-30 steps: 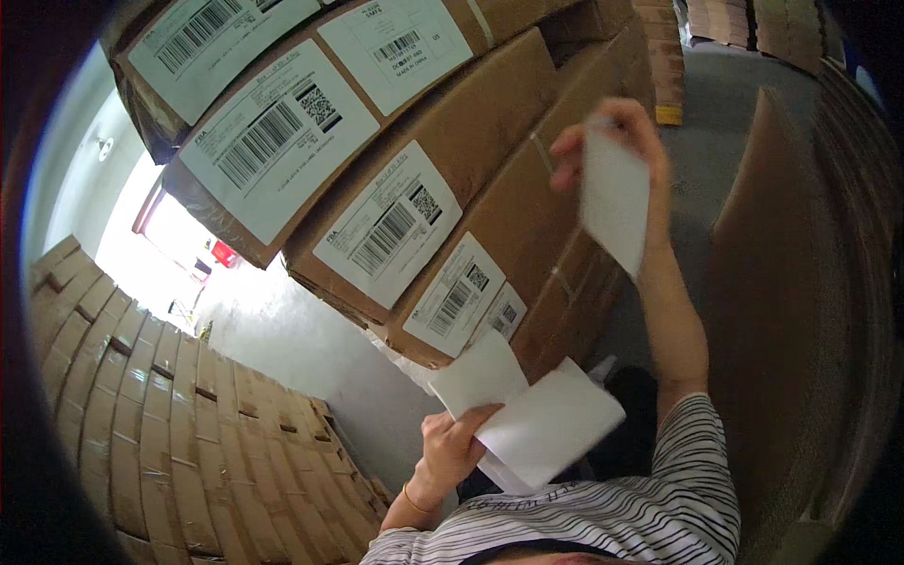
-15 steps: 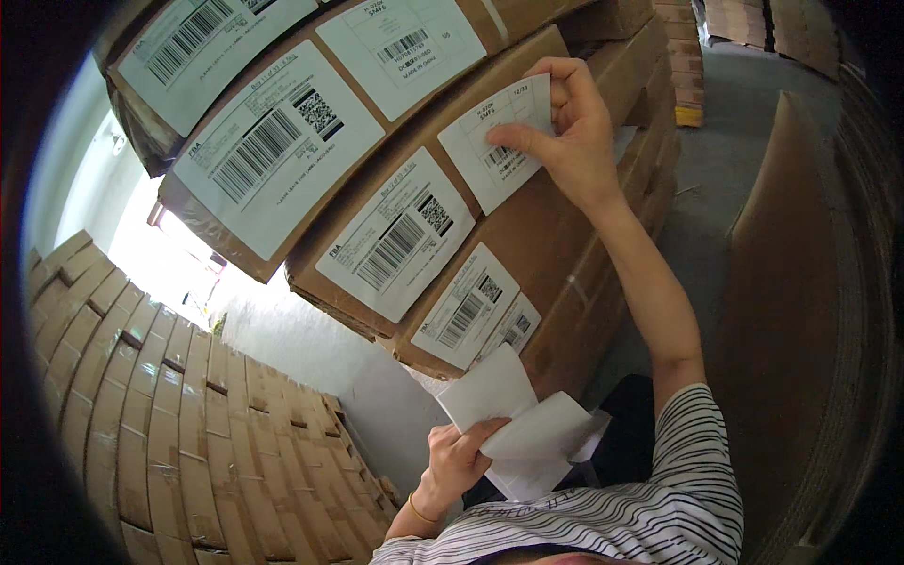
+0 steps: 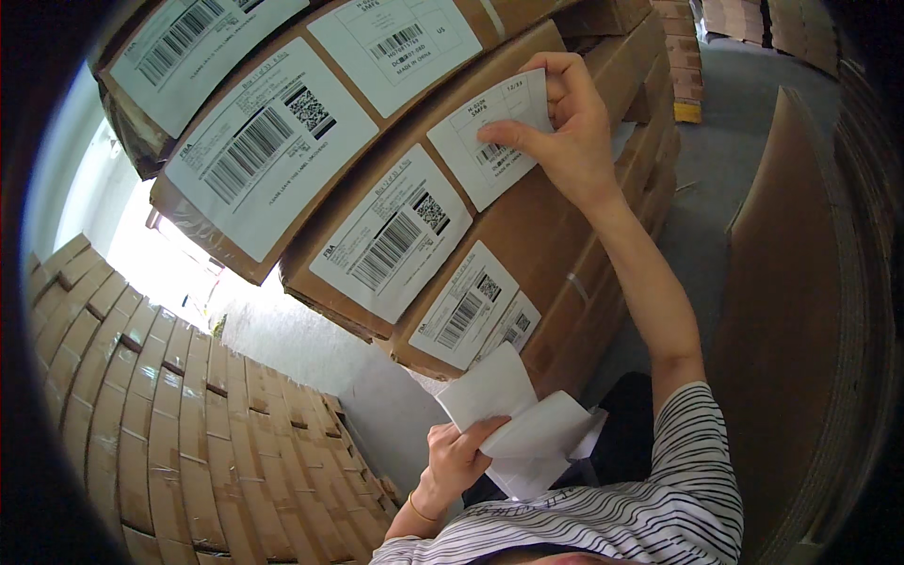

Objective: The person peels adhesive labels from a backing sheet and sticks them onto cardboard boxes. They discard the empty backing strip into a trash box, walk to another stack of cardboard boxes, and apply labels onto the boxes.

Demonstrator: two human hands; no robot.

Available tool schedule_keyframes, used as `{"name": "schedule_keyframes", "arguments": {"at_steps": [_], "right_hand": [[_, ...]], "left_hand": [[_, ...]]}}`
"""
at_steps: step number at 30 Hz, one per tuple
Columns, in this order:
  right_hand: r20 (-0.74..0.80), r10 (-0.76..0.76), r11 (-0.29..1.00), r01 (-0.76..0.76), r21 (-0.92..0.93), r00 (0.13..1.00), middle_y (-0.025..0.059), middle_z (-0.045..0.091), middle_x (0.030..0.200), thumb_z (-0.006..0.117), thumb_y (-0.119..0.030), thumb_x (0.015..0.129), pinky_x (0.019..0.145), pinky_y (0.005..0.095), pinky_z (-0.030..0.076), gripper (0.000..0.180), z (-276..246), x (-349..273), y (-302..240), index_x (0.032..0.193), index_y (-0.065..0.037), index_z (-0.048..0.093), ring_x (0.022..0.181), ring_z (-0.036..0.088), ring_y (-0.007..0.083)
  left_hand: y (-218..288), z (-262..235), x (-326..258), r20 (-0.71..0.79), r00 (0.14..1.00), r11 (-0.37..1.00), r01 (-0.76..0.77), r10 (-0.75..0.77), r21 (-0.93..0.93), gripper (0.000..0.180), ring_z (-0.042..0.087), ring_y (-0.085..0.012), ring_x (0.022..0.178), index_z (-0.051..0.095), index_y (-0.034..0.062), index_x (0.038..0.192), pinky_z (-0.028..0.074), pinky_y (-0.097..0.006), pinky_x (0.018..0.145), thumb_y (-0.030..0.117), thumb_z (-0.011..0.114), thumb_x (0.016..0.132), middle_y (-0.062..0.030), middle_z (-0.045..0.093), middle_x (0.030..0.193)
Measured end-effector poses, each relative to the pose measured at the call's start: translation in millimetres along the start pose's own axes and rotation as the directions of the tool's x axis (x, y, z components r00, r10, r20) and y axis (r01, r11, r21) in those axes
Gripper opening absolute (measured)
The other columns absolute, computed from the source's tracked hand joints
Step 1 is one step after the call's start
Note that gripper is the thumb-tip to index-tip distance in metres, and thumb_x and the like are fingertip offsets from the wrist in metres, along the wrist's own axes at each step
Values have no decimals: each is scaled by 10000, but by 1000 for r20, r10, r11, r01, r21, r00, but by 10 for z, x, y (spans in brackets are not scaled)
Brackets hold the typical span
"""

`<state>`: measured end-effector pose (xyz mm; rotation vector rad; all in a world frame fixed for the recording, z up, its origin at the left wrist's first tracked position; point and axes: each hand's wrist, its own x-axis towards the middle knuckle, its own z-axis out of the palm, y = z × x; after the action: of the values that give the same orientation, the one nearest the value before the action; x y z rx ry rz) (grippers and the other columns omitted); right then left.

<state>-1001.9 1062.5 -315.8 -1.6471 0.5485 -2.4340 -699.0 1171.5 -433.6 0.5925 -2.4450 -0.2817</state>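
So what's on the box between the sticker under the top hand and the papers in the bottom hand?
In the head view, two more white barcode stickers sit there on the brown cardboard box.

You have two hands in view: your right hand [image 3: 565,132] in the upper middle of the frame and your left hand [image 3: 457,461] at the lower middle. Across the stacked brown cartons [image 3: 556,254] in the upper half you can count six white barcode labels already stuck on, plus a seventh label [image 3: 490,141] under your right fingers. In your left hand there look to be two or three loose white sheets [image 3: 518,428], though their overlap makes that count uncertain, and one more wall of stacked cartons [image 3: 160,424] fills the lower left.
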Motion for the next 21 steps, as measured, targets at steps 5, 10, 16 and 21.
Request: {"name": "schedule_keyframes", "arguments": {"at_steps": [5, 10, 16, 21], "right_hand": [[-7, -4, 997, 3, -78, 1000, 80, 669, 855, 833, -82, 667, 652, 258, 531, 574, -4, -7, 10, 1068, -52, 422, 775, 655, 129], [-24, 3, 999, -4, -53, 1000, 86, 674, 866, 842, -117, 656, 662, 271, 530, 579, 24, -9, 5, 1061, -58, 432, 782, 662, 138], [-30, -12, 985, 7, -173, 999, 109, 685, 872, 857, -152, 631, 677, 278, 533, 582, 15, -6, -82, 1048, -61, 461, 800, 670, 149], [15, -87, 941, 87, -326, 996, 115, 688, 887, 858, -237, 623, 705, 297, 535, 621, -50, 24, -36, 1096, -90, 483, 811, 681, 183]], "left_hand": [[34, 18, 22, -10, 998, 998, 60, -60, 1, 414, 617, -238, 551, 708, 82, 910, 480, -304, 544, 28, 576, 522, -107, 634, 658], [31, 25, 34, -11, 998, 998, 60, -60, -5, 411, 628, -245, 567, 708, 86, 907, 488, -308, 553, 29, 583, 520, -111, 638, 666], [34, 19, 53, -16, 998, 998, 62, -62, -16, 385, 640, -245, 586, 710, 86, 902, 493, -307, 560, 30, 605, 536, -114, 646, 677], [51, 43, 57, -28, 998, 998, 60, -60, -22, 378, 648, -243, 597, 714, 83, 897, 495, -304, 565, 1, 598, 546, -118, 657, 693]]}}
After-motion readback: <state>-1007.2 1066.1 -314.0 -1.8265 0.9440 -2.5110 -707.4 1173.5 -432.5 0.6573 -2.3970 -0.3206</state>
